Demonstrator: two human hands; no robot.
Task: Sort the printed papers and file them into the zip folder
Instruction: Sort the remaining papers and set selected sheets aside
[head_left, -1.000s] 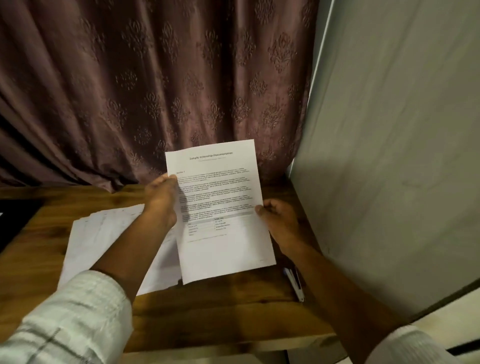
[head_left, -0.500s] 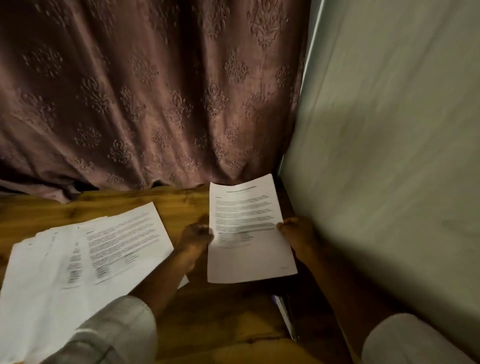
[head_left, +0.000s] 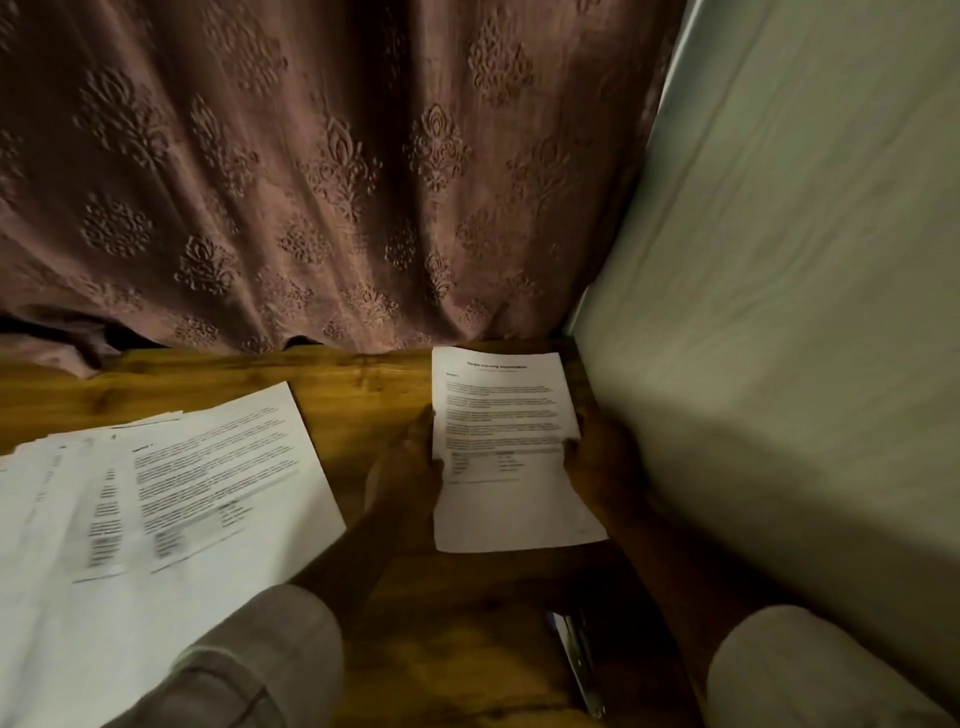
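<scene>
A single printed sheet (head_left: 506, 447) lies low over the far right corner of the wooden table (head_left: 363, 395). My left hand (head_left: 410, 462) holds its left edge and my right hand (head_left: 597, 457) holds its right edge, thumb on top of the page. A fanned stack of several printed papers (head_left: 171, 509) covers the left half of the table. A thin object with a pale edge (head_left: 576, 660), possibly the zip folder, lies at the table's near right edge, mostly in shadow.
A brown patterned curtain (head_left: 337, 182) hangs right behind the table. A pale wall (head_left: 789, 312) closes off the right side, close to my right hand. Bare wood shows between the stack and the single sheet.
The sheet has gone from raised in front of the curtain down and right to the table's corner. Both hands went with it, and the stack on the left is uncovered.
</scene>
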